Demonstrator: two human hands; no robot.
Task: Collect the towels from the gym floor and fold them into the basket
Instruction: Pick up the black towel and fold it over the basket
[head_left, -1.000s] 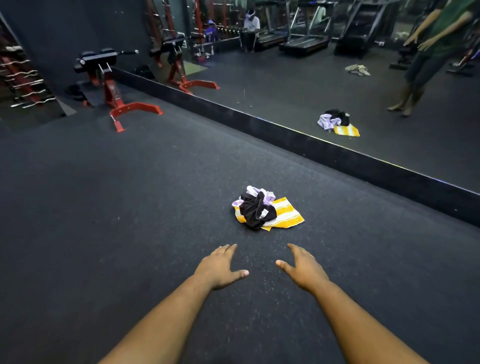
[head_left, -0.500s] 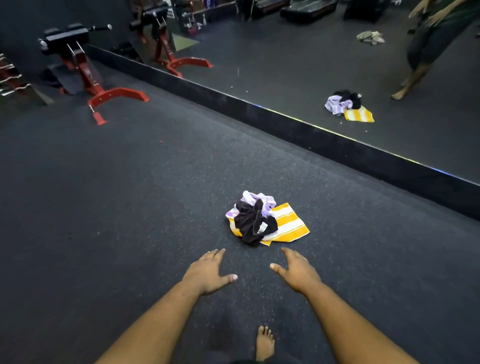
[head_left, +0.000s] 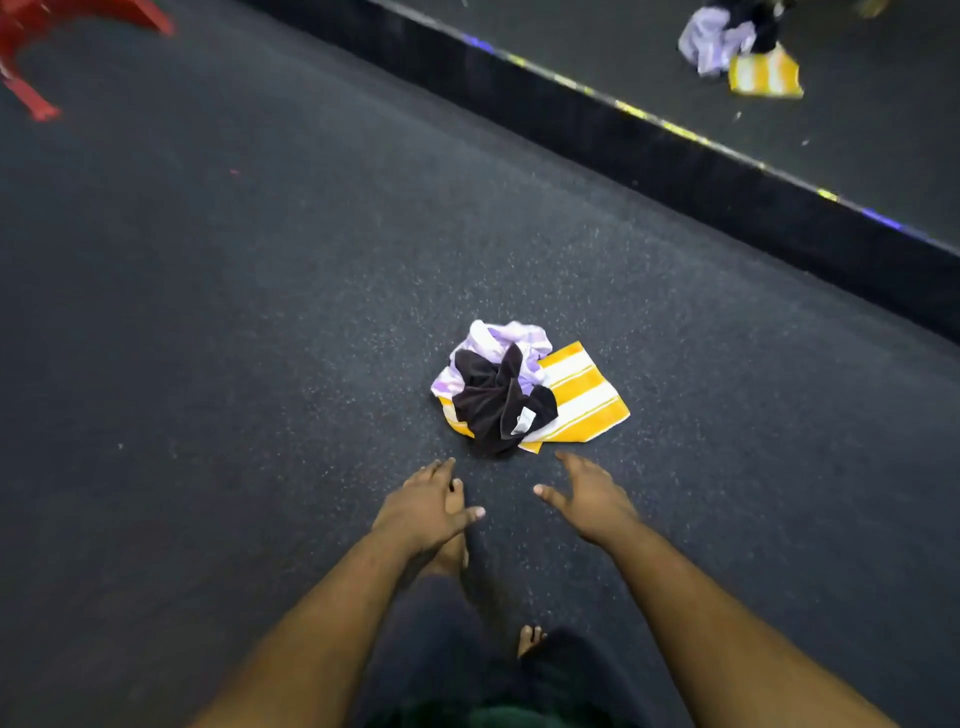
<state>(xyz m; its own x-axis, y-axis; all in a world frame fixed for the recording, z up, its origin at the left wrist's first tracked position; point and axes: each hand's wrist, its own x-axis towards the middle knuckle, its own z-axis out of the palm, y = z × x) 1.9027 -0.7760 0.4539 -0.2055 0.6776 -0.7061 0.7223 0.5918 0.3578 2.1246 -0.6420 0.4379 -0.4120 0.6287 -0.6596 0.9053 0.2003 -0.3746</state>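
Nearest us, our left hand (head_left: 423, 506) and right hand (head_left: 589, 496) reach out flat-fingered, holding nothing. Just beyond lies the towel pile (head_left: 519, 389) on the gym floor (head_left: 208, 338) (yellow striped towel (head_left: 584, 397) undermost, long axis running far-left to near-right). Farther off, a mirror (head_left: 857, 130) reflects it.

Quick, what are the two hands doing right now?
Left hand: open, holding nothing.
Right hand: open, holding nothing, short of the towel pile.

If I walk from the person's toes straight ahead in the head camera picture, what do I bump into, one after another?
Bare foot → left hand and right hand, side by side, both empty → pile of towels on the floor → black ledge → mirror showing the same pile.
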